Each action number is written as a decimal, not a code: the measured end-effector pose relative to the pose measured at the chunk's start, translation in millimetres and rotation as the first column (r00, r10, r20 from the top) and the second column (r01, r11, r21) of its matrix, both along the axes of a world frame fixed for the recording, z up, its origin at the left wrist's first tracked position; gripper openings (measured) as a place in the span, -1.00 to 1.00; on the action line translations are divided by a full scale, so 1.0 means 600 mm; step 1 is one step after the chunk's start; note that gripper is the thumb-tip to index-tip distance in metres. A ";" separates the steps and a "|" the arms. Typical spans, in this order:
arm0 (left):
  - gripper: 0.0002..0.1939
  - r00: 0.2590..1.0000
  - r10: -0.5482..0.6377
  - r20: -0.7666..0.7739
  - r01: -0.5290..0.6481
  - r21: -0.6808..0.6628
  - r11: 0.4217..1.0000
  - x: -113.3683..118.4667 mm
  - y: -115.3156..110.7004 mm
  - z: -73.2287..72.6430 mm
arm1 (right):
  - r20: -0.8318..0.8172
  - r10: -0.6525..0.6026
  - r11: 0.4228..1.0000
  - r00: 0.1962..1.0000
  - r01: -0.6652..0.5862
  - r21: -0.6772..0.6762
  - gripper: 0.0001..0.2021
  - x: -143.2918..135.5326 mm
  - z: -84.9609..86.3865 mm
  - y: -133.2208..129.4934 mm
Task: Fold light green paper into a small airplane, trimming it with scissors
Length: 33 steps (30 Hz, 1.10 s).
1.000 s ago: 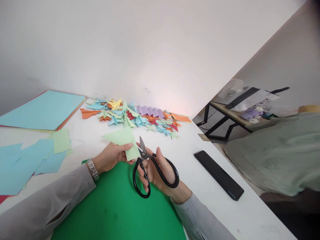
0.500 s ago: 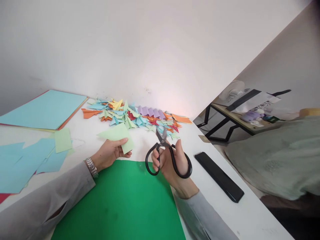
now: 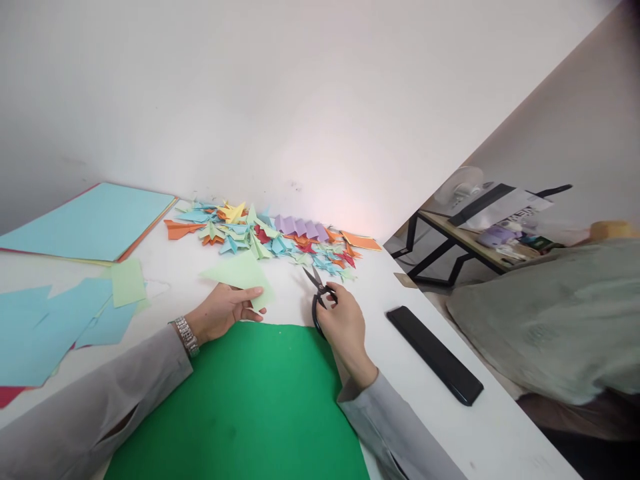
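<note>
Between the thumb and fingers of my left hand is a pale green sheet of paper, held above the white table at the far edge of a green sheet. My right hand grips black-handled scissors, its fingers in the loops. The blades point up and to the left, slightly apart, and do not touch the paper. Beyond both hands lies a heap of small folded paper planes in several colours.
Large coloured sheets are stacked at the back left, with blue paper pieces and a pale green piece in front. A long black case lies on the right. A person in a green-grey top is beyond the table's right edge.
My right hand has turned over, palm now facing down, and the scissors have swung to point up-left toward the paper. The left hand with the paper has barely moved.
</note>
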<state>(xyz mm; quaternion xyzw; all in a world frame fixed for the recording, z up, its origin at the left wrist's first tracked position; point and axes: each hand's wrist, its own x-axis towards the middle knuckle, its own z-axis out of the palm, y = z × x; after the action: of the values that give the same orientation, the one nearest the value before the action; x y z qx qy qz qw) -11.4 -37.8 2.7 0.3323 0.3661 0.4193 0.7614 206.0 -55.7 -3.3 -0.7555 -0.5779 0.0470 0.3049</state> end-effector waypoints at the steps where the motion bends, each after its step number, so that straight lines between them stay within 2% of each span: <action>1: -0.72 1.000 -0.005 -0.005 0.005 0.001 1.000 0.000 0.000 0.000 | 0.058 -0.033 0.998 0.998 0.036 -0.053 -0.57 0.004 -0.001 0.003; 5: -0.76 1.000 -0.012 -0.007 0.012 0.011 1.000 0.001 -0.002 0.004 | 0.270 -0.060 0.972 0.961 0.119 -0.205 -0.54 0.006 0.003 -0.002; 10: -0.77 1.000 -0.023 -0.010 0.023 0.015 1.000 0.000 -0.003 0.006 | 0.462 0.005 0.958 0.887 0.127 -0.255 -0.59 -0.006 0.009 -0.020; 15: -0.82 0.998 -0.054 -0.015 0.054 0.053 0.997 -0.001 -0.002 0.004 | 0.605 -0.027 0.947 0.796 0.214 -0.239 -0.68 0.002 0.001 -0.025; 18: -0.77 0.993 -0.115 -0.038 0.118 0.085 0.989 -0.001 -0.004 0.006 | 0.604 -0.042 0.974 0.796 0.168 -0.154 -0.72 0.008 0.000 -0.023; 20: -0.78 0.983 -0.177 -0.043 0.181 0.100 0.978 -0.001 -0.008 0.009 | 0.504 0.003 0.999 0.864 0.017 -0.035 -0.74 0.004 0.004 -0.023; 21: -0.78 0.974 -0.218 -0.056 0.223 0.103 0.969 0.000 -0.011 0.010 | 0.392 0.071 0.996 0.917 -0.088 0.026 -0.74 -0.001 0.006 -0.024; 22: -0.77 0.959 -0.276 -0.069 0.282 0.107 0.953 0.001 -0.014 0.010 | 0.226 0.182 0.976 0.957 -0.203 0.074 -0.74 -0.008 0.007 -0.025; 23: -0.77 0.937 -0.339 -0.081 0.347 0.110 0.932 0.001 -0.016 0.010 | 0.003 0.338 0.936 0.941 -0.337 0.097 -0.73 -0.017 0.008 -0.027; 24: -0.77 0.911 -0.401 -0.091 0.410 0.112 0.905 0.002 -0.019 0.009 | -0.255 0.465 0.885 0.848 -0.455 0.102 -0.70 -0.027 0.009 -0.030; 25: -0.78 0.882 -0.460 -0.100 0.469 0.114 0.876 0.002 -0.020 0.008 | -0.493 0.517 0.827 0.700 -0.557 0.077 -0.66 -0.037 0.008 -0.033; 26: -0.78 0.855 -0.508 -0.107 0.518 0.117 0.847 0.002 -0.022 0.007 | -0.667 0.496 0.787 0.556 -0.613 0.075 -0.63 -0.046 0.007 -0.036; 27: -0.79 0.830 -0.546 -0.114 0.557 0.118 0.822 0.001 -0.022 0.005 | -0.775 0.444 0.779 0.451 -0.621 0.085 -0.63 -0.053 0.006 -0.039; 30: -0.80 0.724 -0.676 -0.137 0.689 0.105 0.717 -0.004 -0.023 0.006 | -0.918 0.294 0.824 0.265 -0.557 0.104 -0.74 -0.063 0.003 -0.043; 33: -0.81 0.610 -0.777 -0.155 0.791 0.062 0.609 -0.008 -0.026 0.012 | -0.969 0.192 0.849 0.157 -0.522 0.084 -0.78 -0.060 0.005 -0.044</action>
<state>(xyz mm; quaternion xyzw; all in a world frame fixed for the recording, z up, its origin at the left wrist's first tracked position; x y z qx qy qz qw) -15.9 -53.6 10.2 0.5285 0.1988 0.0461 0.8240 170.2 -82.2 -0.1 -0.4406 -0.4221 0.6431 0.4628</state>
